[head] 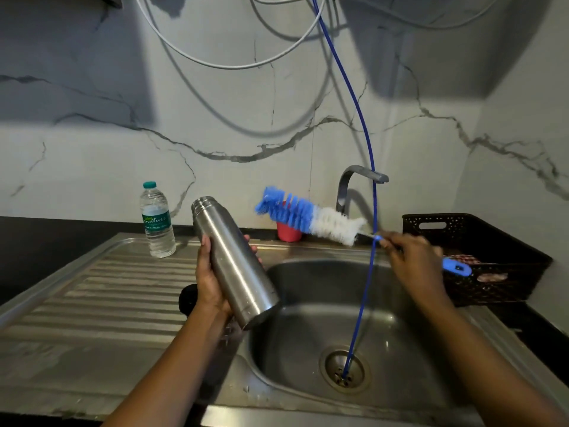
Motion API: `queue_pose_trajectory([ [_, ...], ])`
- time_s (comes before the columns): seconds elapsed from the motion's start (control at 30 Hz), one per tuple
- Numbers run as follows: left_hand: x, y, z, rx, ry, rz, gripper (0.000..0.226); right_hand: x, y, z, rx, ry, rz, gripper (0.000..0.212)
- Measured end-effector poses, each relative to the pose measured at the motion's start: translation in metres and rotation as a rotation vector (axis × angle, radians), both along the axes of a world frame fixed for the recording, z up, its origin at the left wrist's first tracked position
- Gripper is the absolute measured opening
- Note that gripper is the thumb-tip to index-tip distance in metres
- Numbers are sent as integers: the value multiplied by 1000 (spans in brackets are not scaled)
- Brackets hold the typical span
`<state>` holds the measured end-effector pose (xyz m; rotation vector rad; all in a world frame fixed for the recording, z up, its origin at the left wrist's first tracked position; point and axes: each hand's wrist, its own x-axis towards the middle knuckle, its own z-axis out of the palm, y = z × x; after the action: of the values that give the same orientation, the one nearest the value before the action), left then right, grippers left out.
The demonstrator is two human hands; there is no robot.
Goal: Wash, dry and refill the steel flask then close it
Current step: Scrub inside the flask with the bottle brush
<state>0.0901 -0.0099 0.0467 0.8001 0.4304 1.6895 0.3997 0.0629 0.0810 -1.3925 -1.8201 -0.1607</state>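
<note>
I'm at the scrubbing step. My left hand (212, 278) holds the flask (234, 263) over the inner edge of the sink (308, 328), tilted, with its open mouth up and away to the left and its base down toward the basin. The cap is off. A dark thing behind my left wrist may be the cap, but I cannot tell. My left fingers (254, 249) wrap the back of the body and my thumb lies on the near side, so the hand is clamped round the steel about halfway up. My right hand (412, 257) grips the brush (311, 218) by its thin stem with the fingers (397, 241) curled tight round it, and the blue handle end sticks out past my palm. The bristle head hangs in the air to the right of the flask mouth, apart from it and not yet inside. To do this well I judge I should swing the mouth round toward the bristles, line the stem up with the flask's length, and feed the tip straight in, then twist and pump down to the bottom. Keeping both over the basin will catch the drips. The blue hose (368, 149) hangs just beside the stem near my right hand and could snag it, so I'd pass in front of it.
</note>
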Motion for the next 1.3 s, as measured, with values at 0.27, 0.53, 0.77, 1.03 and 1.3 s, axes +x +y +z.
queue_pose_trajectory([
  [0.27, 3, 4, -6, -158, 17, 176, 98, -69, 16, 125, 203, -576, -372, 13],
  [0.53, 8, 9, -19, -262, -41, 209, 122, -134, 72, 165, 129, -1093, -448, 18],
  [0.77, 2, 12, -25, -299, -35, 160, 118, -165, 96, 153, 126, -1218, -390, 21],
  [1.03, 6, 11, -24, -324, -7, 148, 113, -149, 83, 180, 175, -1201, -431, 16],
  [1.3, 5, 7, -23, -341, -2, 155, 74, -110, 52, 196, 163, -1023, -499, 9],
])
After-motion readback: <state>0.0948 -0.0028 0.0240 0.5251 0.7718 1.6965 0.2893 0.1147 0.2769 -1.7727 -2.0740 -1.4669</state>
